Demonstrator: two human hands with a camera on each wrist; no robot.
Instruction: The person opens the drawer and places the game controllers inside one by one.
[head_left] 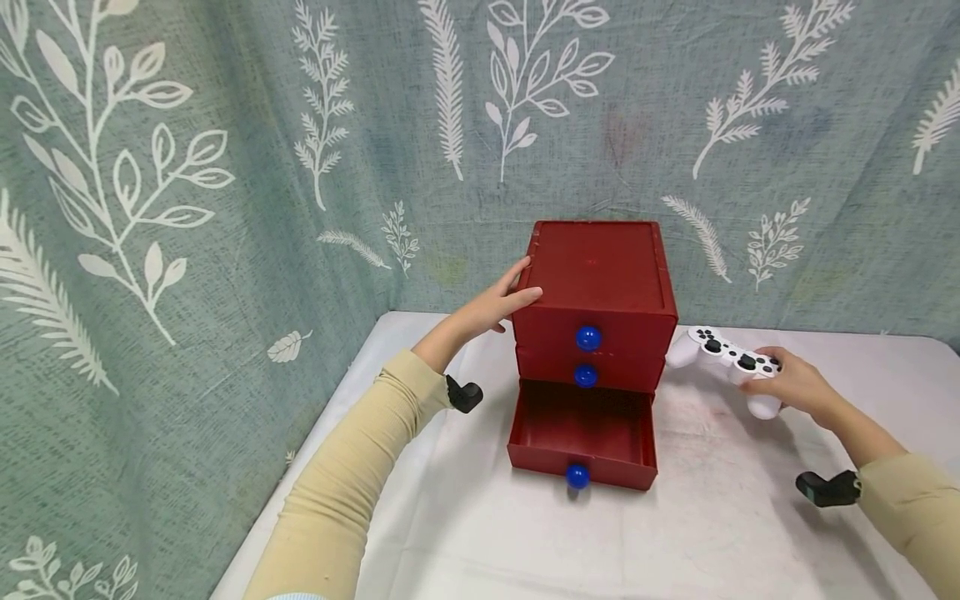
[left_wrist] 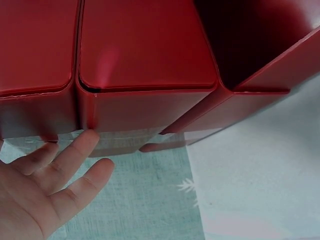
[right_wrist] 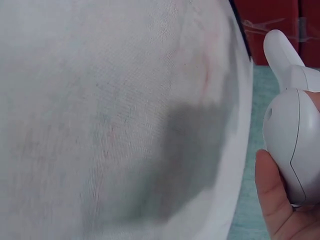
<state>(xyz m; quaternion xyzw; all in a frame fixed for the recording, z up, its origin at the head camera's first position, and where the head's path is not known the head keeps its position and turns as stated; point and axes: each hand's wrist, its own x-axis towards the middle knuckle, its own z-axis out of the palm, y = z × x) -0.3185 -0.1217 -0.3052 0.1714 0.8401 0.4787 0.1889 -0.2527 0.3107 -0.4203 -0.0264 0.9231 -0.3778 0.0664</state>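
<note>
A red drawer cabinet [head_left: 596,267] with blue round knobs stands on the table. Its bottom drawer [head_left: 581,429] is pulled out and nothing shows inside; the two drawers above are closed. My left hand [head_left: 491,308] rests at the cabinet's upper left edge, fingers spread and fairly straight. In the left wrist view, the fingers [left_wrist: 82,145] lie along the cabinet's side. To the right of the cabinet, my right hand [head_left: 798,379] grips a white game controller [head_left: 723,354] by one handle, just above the table. The right wrist view shows the controller's rounded white underside [right_wrist: 285,140] against the thumb.
A white cloth covers the table [head_left: 465,533]. Behind and to the left hangs a green curtain [head_left: 262,167] with white leaf patterns. Black camera mounts [head_left: 828,489] sit at both wrists.
</note>
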